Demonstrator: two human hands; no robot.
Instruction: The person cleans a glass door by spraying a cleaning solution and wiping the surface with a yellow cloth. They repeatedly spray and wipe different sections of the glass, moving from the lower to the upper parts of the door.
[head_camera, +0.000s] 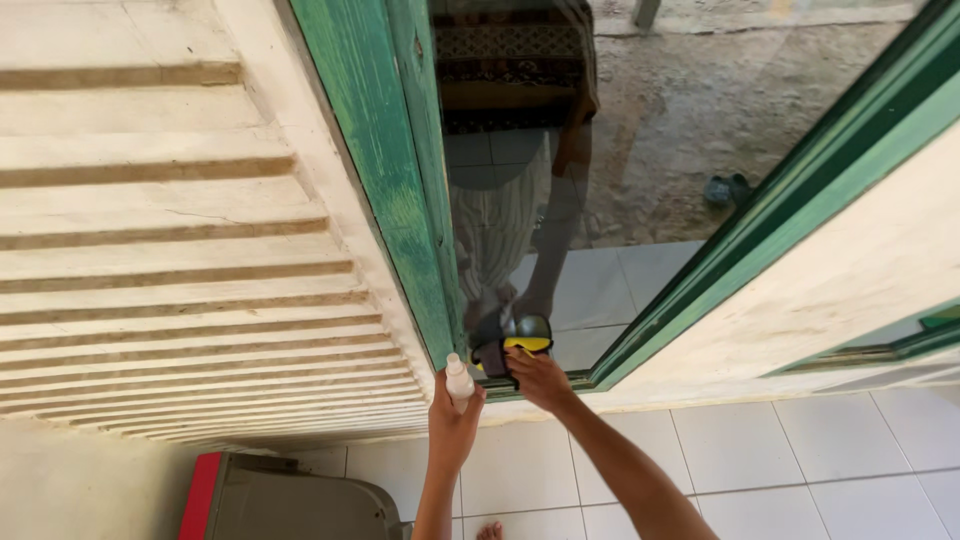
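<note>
Wall: the cream louvred wall (170, 250) fills the left side of my view, its slats running in long horizontal steps down to the floor.
Floor: white floor tiles (800, 450) spread under my arms; bare toes of my foot (489, 531) show at the bottom edge.
Glass pane: the glass pane (620, 170) stands before me, showing rough ground outside and a dim reflection of a person in striped cloth.
Frame: the green window frame (395, 180) runs down the pane's left side, its paint worn; a second green bar slants along the right.
Bin: a grey bin with a red edge (290, 500) sits low at the left, near my left forearm.
Sandals: a pair of dark sandals (727, 189) lies on the ground beyond the glass, well apart from my hands.
Right hand: my right hand (540, 380) is closed on the yellow and black squeegee (515, 350), fingers wrapped over its handle, at the bottom corner of the pane.
Squeegee: its head lies against the glass just above the lower frame bar.
Left hand: my left hand (455, 420) is wrapped round the small white spray bottle (459, 380), held upright.
Spray bottle: it stands just left of the squeegee, in front of the frame's foot, only the cap and neck showing above my fingers.
</note>
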